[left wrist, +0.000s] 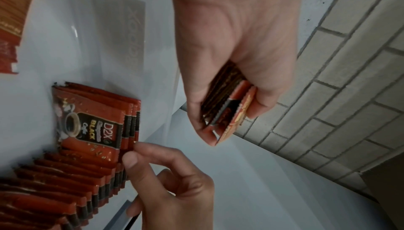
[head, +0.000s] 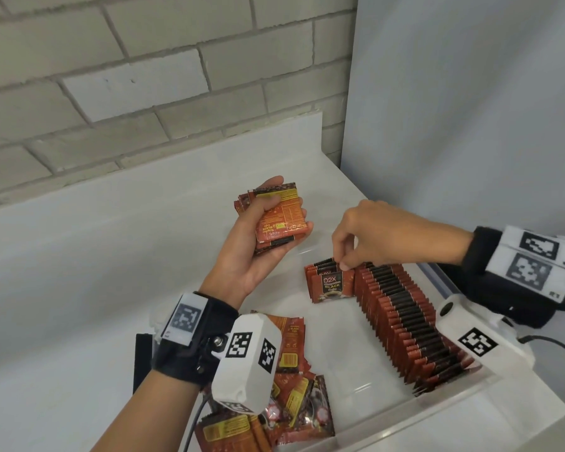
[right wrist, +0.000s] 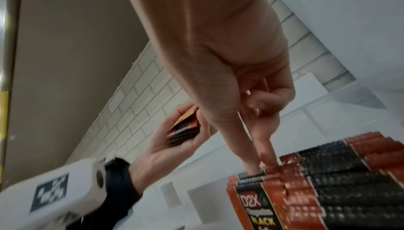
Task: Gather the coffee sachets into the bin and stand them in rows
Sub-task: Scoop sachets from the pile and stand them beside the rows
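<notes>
My left hand [head: 268, 223] is raised above the table, palm up, and grips a stack of red-orange coffee sachets [head: 279, 220], seen edge-on in the left wrist view as the stack [left wrist: 229, 105]. My right hand [head: 343, 264] reaches down into the clear bin [head: 463, 396] and pinches the top edge of the front sachet [head: 331, 285] of a short second row. That sachet [left wrist: 91, 124] stands upright, labelled D2X Black Coffee. A long row of standing sachets [head: 408, 324] fills the bin's right side. In the right wrist view my thumb and finger meet at the sachet [right wrist: 255, 197].
A loose heap of sachets [head: 294, 396] lies in the near left part of the bin, partly behind the left wrist camera. The white table [head: 95, 272] meets a brick wall [head: 111, 76] at the back, and a white panel [head: 470, 125] stands on the right.
</notes>
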Demonstrator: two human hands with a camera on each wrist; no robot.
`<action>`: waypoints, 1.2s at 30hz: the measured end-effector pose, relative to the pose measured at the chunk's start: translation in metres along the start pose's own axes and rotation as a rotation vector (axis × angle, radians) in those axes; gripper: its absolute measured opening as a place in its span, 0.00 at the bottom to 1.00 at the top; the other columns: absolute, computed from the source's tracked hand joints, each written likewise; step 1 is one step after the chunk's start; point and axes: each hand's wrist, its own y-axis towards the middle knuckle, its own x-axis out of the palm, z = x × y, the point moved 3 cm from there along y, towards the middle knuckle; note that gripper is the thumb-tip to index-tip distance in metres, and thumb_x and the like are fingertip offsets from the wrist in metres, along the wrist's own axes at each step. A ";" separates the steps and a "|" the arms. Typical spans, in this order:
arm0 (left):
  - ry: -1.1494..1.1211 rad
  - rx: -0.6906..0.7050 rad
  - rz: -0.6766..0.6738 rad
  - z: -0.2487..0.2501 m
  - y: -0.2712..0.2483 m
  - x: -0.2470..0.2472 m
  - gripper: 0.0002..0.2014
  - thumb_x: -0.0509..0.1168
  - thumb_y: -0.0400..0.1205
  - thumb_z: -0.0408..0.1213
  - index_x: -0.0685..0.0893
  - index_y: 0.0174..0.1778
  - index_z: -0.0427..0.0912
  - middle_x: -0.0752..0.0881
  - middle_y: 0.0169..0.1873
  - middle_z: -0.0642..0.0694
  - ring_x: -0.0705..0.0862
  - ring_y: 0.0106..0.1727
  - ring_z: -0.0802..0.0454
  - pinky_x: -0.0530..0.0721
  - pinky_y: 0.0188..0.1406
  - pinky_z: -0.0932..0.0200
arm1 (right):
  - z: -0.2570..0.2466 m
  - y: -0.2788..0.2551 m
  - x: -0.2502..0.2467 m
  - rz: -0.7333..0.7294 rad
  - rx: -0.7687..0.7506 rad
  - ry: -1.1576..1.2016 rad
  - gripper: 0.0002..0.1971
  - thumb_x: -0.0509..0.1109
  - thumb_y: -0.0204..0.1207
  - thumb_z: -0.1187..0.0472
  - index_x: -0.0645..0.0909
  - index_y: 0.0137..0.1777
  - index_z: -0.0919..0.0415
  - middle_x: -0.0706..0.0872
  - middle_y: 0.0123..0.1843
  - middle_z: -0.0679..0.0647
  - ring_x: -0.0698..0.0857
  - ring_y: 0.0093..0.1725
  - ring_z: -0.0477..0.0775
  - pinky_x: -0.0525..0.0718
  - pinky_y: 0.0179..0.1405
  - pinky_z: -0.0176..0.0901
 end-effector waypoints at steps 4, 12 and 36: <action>0.029 0.013 -0.001 0.000 0.000 -0.001 0.15 0.67 0.73 0.32 0.86 0.55 0.46 0.88 0.47 0.41 0.88 0.46 0.48 0.88 0.45 0.49 | 0.004 -0.001 -0.011 -0.052 0.060 0.370 0.06 0.80 0.71 0.55 0.89 0.46 0.52 0.92 0.43 0.53 0.81 0.22 0.39 0.77 0.25 0.31; 0.063 0.034 -0.084 0.001 -0.001 0.002 0.17 0.66 0.74 0.27 0.84 0.56 0.47 0.89 0.49 0.44 0.89 0.50 0.48 0.88 0.50 0.52 | -0.006 -0.005 -0.001 -0.011 0.141 1.179 0.12 0.78 0.71 0.59 0.84 0.52 0.61 0.86 0.40 0.51 0.80 0.30 0.43 0.77 0.24 0.32; 0.051 -0.020 -0.088 -0.001 -0.002 0.002 0.20 0.66 0.72 0.22 0.83 0.58 0.45 0.87 0.56 0.37 0.88 0.54 0.43 0.88 0.52 0.53 | -0.016 -0.016 0.008 0.484 0.064 1.256 0.06 0.79 0.69 0.66 0.90 0.45 0.63 0.92 0.50 0.53 0.90 0.47 0.39 0.77 0.40 0.16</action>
